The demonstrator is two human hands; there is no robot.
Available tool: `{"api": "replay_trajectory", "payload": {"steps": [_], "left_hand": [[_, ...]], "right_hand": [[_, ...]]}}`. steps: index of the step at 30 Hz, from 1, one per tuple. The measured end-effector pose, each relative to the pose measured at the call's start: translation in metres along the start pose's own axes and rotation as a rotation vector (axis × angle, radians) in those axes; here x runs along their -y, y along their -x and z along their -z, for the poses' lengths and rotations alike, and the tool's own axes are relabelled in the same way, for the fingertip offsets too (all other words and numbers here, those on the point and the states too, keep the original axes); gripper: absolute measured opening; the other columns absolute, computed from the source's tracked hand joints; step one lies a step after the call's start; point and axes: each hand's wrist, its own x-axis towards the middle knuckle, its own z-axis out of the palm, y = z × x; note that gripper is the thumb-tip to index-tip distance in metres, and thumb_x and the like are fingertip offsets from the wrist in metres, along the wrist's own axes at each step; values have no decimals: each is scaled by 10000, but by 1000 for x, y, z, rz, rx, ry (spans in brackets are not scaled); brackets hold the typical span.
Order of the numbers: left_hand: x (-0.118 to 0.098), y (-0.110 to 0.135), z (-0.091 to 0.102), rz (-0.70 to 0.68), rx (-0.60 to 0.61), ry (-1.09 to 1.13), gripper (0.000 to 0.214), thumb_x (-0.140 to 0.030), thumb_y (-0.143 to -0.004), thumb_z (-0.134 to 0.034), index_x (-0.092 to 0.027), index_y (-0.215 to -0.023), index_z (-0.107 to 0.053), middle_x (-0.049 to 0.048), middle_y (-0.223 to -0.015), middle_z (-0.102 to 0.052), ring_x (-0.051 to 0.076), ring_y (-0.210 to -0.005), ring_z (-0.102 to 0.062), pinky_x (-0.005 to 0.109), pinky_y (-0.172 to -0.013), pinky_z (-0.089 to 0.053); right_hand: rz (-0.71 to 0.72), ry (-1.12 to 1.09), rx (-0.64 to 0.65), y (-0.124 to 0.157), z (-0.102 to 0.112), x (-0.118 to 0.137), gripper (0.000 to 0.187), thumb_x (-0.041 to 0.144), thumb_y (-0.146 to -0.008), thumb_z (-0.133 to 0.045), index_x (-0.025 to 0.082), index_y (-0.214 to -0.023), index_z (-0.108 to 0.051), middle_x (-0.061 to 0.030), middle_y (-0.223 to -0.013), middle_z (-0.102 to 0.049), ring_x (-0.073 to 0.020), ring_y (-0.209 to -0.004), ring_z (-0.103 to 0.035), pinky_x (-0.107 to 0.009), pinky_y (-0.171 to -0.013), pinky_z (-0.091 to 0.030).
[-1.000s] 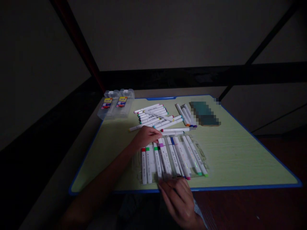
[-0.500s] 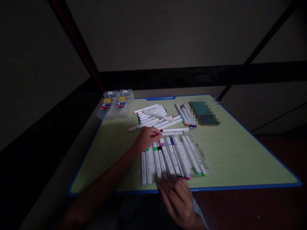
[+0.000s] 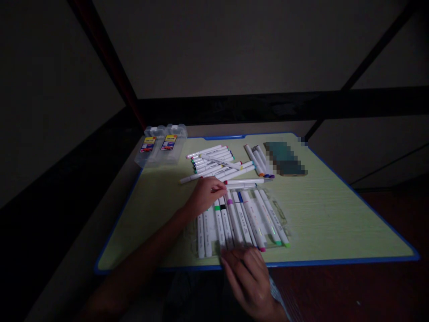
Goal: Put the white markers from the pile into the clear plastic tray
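A row of white markers lies side by side in a clear plastic case point(image 3: 192, 243) near the table's front edge. My left hand point(image 3: 206, 194) reaches over the row from the left, finger and thumb pinched at the top end of a marker with a purple band point(image 3: 234, 219). At the near end of the same marker, my right hand point(image 3: 248, 275) is closed with bent fingers, which hide the marker's tip. Left of it lie a black-banded marker point(image 3: 226, 226) and a green-banded marker point(image 3: 219, 223). On its right is a blue-capped marker point(image 3: 246, 219).
Behind the case lies a loose pile of white markers point(image 3: 214, 163), with several more thick markers point(image 3: 256, 161) to its right. A phone point(image 3: 286, 158) rests at the back right. Two clear labelled cases point(image 3: 162, 145) stand at the back left corner of the blue-edged table point(image 3: 335, 223).
The purple-banded marker has shifted slightly to the right at its top end, away from the black-banded one. Both hands stay almost in place.
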Motion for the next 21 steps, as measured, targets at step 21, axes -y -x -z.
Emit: {"api": "replay_trajectory", "payload": {"steps": [21], "left_hand": [[2, 3, 8, -105, 143, -347, 210, -178, -756, -539, -129, -588, -653, 3, -598, -464, 121, -607, -460, 232, -557, -316]], "right_hand": [[-4, 8, -4, 1, 0, 0, 158, 100, -828, -514, 119, -939, -626, -45, -716, -622, -130, -654, -534, -264, -582, -435]]}}
